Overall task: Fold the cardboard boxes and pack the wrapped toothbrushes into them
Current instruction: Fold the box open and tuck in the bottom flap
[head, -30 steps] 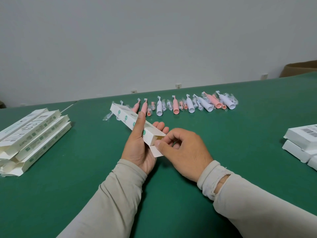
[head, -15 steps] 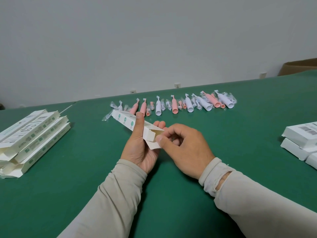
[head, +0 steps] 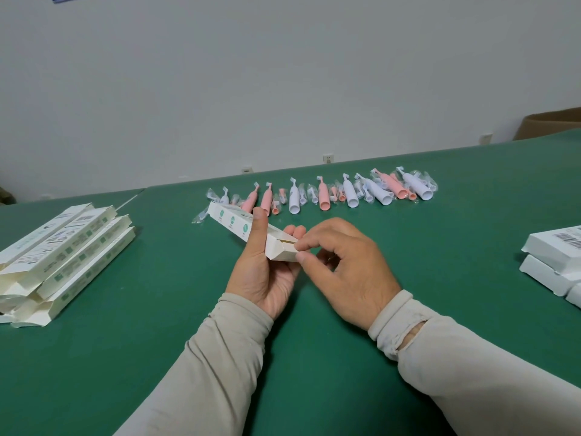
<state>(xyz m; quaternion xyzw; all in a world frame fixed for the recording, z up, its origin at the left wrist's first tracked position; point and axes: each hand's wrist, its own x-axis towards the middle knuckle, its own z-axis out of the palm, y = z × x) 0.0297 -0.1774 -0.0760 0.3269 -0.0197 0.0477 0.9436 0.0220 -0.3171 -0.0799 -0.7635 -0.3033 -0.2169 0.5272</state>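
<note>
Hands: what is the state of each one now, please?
Left hand: holds the long white cardboard box.
Right hand: pinches the box's end flap.

Box [head: 251,229] in both hands, flap pinched.

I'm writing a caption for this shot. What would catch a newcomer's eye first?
The two hands at centre: the left hand grips a long white box while the right hand pinches its end flap. Behind them, a row of pink and white wrapped toothbrushes crosses the green table; flat boxes are stacked at left.
</note>
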